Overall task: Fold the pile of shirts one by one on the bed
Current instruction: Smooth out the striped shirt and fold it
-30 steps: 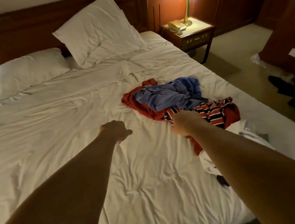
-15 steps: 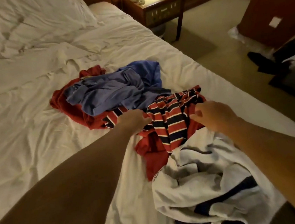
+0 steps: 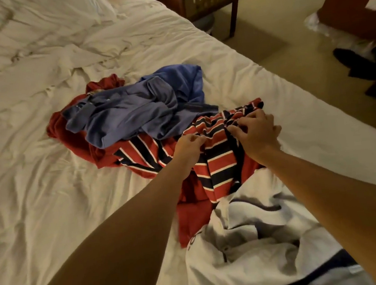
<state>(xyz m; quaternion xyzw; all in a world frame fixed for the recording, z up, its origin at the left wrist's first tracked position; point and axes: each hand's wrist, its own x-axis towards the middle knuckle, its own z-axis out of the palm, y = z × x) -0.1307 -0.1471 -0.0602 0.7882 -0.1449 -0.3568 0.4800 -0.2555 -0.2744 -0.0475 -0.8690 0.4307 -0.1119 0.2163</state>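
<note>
The striped shirt [image 3: 220, 164] is being pinched at its bunched upper edge by both hands, the left hand [image 3: 188, 145] and right hand [image 3: 256, 134] close together with fingers curled into the fabric. This is probably so it can be lifted out of the pile and spread. It is lying mid-pile on the bed [image 3: 48, 207], touching the blue shirt [image 3: 126, 112], with the white shirt [image 3: 253, 241] nearest.
</note>
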